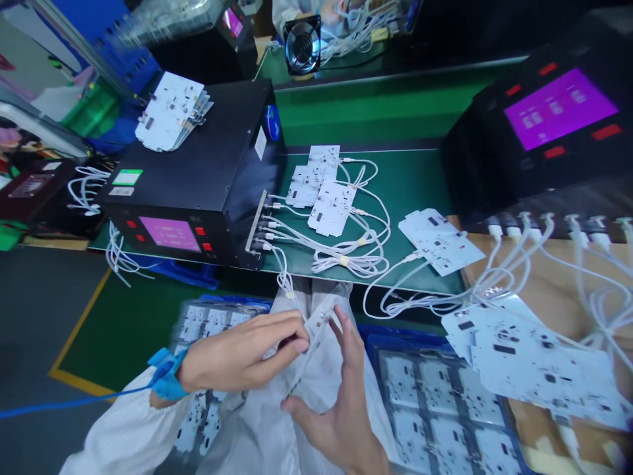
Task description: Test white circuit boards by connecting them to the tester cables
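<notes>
My right hand (pixel 341 402) grips a white circuit board (pixel 316 330) by its opposite edges, thumb at the near end and fingers at the far end. The board is tilted almost edge-on over my lap. At the board's left side, my left hand (pixel 247 349) is closed in a pinch on the end of a white cable (pixel 285 280). Its plug is hidden by the fingers, so I cannot tell whether it sits in the board. That cable runs up to the side of a black box (pixel 188 165) with a pink screen. A blue strap (pixel 168 374) circles my left wrist.
Several wired boards (pixel 332 208) lie on the green bench (pixel 410 178) among looped cables. More boards are stacked on the black box. Blue trays of boards (pixel 435 396) flank my lap. A second black box (pixel 534 112) and overlapping boards (pixel 539 356) stand right. A fan (pixel 302 46) is behind.
</notes>
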A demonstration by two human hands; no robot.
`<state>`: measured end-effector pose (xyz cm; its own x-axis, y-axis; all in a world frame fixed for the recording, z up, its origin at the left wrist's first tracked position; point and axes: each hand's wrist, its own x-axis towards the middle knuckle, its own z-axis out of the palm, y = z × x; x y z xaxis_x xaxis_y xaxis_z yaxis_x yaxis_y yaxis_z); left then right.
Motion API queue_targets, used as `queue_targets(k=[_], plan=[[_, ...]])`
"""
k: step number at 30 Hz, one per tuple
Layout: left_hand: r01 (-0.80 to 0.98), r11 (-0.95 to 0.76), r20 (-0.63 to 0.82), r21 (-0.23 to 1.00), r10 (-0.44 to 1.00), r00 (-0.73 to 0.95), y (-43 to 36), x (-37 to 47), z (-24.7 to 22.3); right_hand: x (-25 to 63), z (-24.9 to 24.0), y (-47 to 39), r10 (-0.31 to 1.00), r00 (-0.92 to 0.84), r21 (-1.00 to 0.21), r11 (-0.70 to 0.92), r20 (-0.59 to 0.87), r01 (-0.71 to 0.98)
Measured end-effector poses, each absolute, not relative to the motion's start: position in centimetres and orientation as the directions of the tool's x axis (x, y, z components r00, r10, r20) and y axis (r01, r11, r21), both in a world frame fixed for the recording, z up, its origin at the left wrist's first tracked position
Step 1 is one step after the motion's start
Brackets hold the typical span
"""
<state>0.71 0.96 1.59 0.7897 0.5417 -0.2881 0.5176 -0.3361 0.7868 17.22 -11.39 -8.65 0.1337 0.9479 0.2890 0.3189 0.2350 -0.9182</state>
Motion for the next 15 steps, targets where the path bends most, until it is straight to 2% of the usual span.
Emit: queue_targets(k=[5, 10, 13, 15], plan=[[0.503, -0.300, -0.270, 0.811, 0.571, 0.775, 0.4, 2.9, 0.9, 16.0, -9.3, -11.2, 0.945, 0.094, -0.899, 0.262, 0.312, 0.350], [0.534, -0.327, -0.254, 0.780, 0.615, 0.747, -0.3, 3.4, -0.2, 14.9, -10.4, -11.3, 0.927, 0.214, -0.915, 0.229, 0.309, 0.331], [0.516, -0.363, -0.199, 0.776, 0.635, 0.747, -0.5, 3.5, -0.7, 14.4, -10.3, -11.2, 0.902, 0.278, -0.926, 0.252, 0.330, 0.280], [0.494, -0.364, -0.139, 0.789, 0.678, 0.722, -0.5, 3.3, -0.9, 14.0, -10.2, -11.2, 0.881, 0.385, -0.952, 0.192, 0.274, 0.238]])
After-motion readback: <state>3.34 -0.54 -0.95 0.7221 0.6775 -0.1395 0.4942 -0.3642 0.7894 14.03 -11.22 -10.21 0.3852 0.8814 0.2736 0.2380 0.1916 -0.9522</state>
